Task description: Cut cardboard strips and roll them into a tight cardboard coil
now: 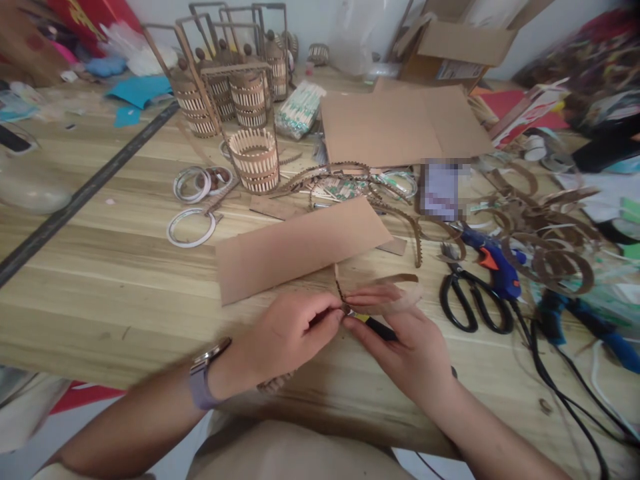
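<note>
My left hand [295, 330], with a watch on its wrist, is closed in a pinch on a narrow brown corrugated cardboard strip [340, 281]. My right hand [413, 337] meets it fingertip to fingertip, closed on the same strip, whose curled end [406, 279] stands out beyond the fingers. Under the right palm shows a yellow-and-black tool handle [377, 327]; whether the hand grips it I cannot tell. Below my left wrist a small striped piece [275, 383] is mostly hidden. Just beyond the hands lies a flat cardboard rectangle [305, 247].
Black-handled scissors [473, 300], a blue glue gun [495, 260] and blue-handled pliers [585, 323] with cables lie right. Curled cardboard strips [545, 233] pile behind them. A stick-and-cardboard basket [253, 160], several lantern-like models [249, 97] and tape rolls [191, 227] stand farther left.
</note>
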The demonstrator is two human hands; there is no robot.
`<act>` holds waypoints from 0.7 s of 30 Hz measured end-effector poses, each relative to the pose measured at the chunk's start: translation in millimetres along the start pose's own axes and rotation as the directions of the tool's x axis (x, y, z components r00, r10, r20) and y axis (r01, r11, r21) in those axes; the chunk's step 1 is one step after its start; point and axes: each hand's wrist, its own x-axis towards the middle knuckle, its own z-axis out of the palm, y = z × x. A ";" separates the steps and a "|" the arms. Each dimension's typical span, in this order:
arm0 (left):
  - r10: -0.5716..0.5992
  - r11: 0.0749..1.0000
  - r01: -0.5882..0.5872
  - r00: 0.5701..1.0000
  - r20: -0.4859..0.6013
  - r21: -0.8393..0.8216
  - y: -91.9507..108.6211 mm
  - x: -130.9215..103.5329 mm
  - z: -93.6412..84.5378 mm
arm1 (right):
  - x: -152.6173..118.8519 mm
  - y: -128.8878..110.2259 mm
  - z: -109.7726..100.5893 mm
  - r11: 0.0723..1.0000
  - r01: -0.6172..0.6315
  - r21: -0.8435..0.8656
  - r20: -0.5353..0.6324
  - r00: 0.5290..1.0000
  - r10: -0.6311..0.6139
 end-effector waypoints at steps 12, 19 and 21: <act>0.325 0.933 -0.316 0.945 -0.030 0.170 -4.2 1.5 3.3 | 3.8 -2.2 -1.3 0.900 -0.254 0.355 0.033 0.965 0.260; 0.333 0.933 -0.327 0.943 -0.018 0.148 -6.6 1.2 2.8 | 7.0 3.0 -4.6 0.741 -0.428 0.517 0.187 0.902 0.390; 0.290 0.952 -0.286 0.957 -0.015 0.112 -5.2 0.8 1.1 | 6.4 2.0 -4.0 0.772 -0.410 0.485 0.156 0.909 0.385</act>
